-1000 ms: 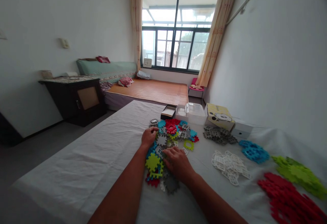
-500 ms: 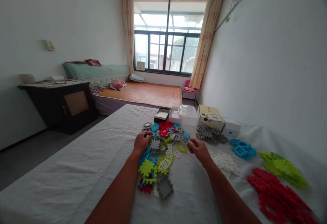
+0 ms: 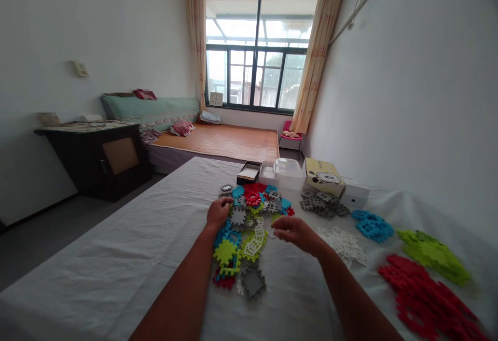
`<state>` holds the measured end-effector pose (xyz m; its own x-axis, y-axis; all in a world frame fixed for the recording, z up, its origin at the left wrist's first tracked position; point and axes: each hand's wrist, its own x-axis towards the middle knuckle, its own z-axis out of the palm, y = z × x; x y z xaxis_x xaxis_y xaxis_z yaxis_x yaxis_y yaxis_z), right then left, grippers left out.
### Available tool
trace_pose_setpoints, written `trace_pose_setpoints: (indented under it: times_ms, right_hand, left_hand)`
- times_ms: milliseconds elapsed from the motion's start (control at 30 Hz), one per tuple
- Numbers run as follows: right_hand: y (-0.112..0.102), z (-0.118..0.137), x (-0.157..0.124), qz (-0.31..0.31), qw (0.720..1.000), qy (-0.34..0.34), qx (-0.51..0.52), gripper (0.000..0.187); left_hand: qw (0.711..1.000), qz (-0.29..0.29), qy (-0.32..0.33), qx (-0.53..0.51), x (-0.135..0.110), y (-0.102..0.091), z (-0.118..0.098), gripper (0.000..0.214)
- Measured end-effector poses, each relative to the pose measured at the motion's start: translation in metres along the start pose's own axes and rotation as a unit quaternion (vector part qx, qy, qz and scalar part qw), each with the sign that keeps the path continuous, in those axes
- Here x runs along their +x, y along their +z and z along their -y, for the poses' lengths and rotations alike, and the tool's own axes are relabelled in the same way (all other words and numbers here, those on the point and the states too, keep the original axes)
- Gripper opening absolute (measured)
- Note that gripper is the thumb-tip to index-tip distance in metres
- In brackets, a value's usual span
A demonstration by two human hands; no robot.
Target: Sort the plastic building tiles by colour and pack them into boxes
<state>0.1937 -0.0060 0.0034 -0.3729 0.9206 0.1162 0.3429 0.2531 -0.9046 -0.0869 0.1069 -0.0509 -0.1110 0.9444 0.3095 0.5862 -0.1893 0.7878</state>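
Observation:
A mixed heap of plastic interlocking tiles lies on the white sheet between my hands. My left hand (image 3: 218, 212) rests at the heap's left edge, fingers curled together beside a grey tile (image 3: 238, 218); what they hold, if anything, is hidden. My right hand (image 3: 293, 231) hovers at the heap's right side, thumb and fingers apart, with its fingertips over a small white tile (image 3: 271, 232). A green tile is partly covered behind those fingers. The heap also has red tiles (image 3: 252, 195), a lime-green tile (image 3: 226, 252), white lattice pieces (image 3: 256, 241) and a grey tile (image 3: 253, 282) nearest me.
Sorted piles lie on the right: grey tiles (image 3: 323, 204), white pieces (image 3: 342, 245), blue tiles (image 3: 372, 225), green tiles (image 3: 433, 255), red tiles (image 3: 428, 297). Behind stand a black box (image 3: 249, 173), a clear plastic container (image 3: 288, 174), a yellow box (image 3: 322, 176) and a white box (image 3: 355, 194).
My right hand has moved left and toward me, from beside the green tile to over the white one, and its fingers have spread. The left hand stays about where it was.

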Motion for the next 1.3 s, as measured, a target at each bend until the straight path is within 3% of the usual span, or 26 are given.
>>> trace_pose_setpoints:
  times_ms: [67,133,267,400,467,567,667,767,867,1067,1167,1233,1300]
  right_hand:
    - [0.020,0.020,-0.006,0.144,0.987,-0.050,-0.049,0.035]
    - [0.036,0.031,-0.012,0.211,0.967,-0.094,-0.103,0.045]
    - [0.051,0.033,-0.015,0.206,0.946,-0.151,-0.200,0.054]
    - [0.046,0.029,-0.011,0.199,0.959,-0.152,-0.134,0.027]
    - [0.039,0.024,-0.006,0.166,0.976,-0.123,-0.065,0.021]
    - [0.023,0.007,0.003,0.054,0.997,-0.047,0.031,0.033]
    - [0.006,-0.017,0.009,-0.086,0.991,0.021,0.096,0.037]
    - [-0.010,-0.041,0.010,-0.153,0.981,0.075,0.095,0.037]
    - [-0.027,-0.058,0.008,-0.225,0.963,0.107,0.102,0.038]
    - [-0.060,-0.075,0.012,-0.439,0.883,0.066,0.152,0.058]
    - [-0.054,-0.076,0.014,-0.459,0.870,0.060,0.171,0.063]
    - [-0.042,-0.072,0.014,-0.410,0.899,0.057,0.146,0.057]
    - [-0.026,-0.066,0.015,-0.318,0.945,0.041,0.062,0.046]
  left_hand:
    - [1.000,0.000,0.006,-0.002,-0.001,0.000,0.000,0.026]
    - [1.000,0.000,0.010,-0.004,-0.001,-0.001,0.000,0.026]
    - [1.000,0.001,0.006,-0.002,-0.001,-0.001,-0.001,0.026]
    - [1.000,0.000,0.001,-0.003,-0.001,-0.001,-0.002,0.026]
    - [1.000,0.000,0.000,-0.001,0.000,-0.001,-0.001,0.026]
    - [1.000,-0.001,0.006,0.005,0.001,0.000,0.001,0.026]
    - [1.000,0.000,0.013,0.006,0.002,0.001,0.005,0.026]
    - [1.000,0.001,0.009,0.006,0.003,0.002,0.007,0.025]
    - [1.000,0.001,0.007,0.005,0.004,0.001,0.006,0.025]
    - [1.000,0.005,0.008,-0.004,0.003,0.000,0.003,0.026]
    - [1.000,0.003,0.005,0.003,0.003,0.000,0.003,0.026]
    - [1.000,0.000,0.003,0.009,0.002,0.000,0.003,0.026]
    - [1.000,0.001,0.003,0.013,0.002,0.000,0.003,0.026]
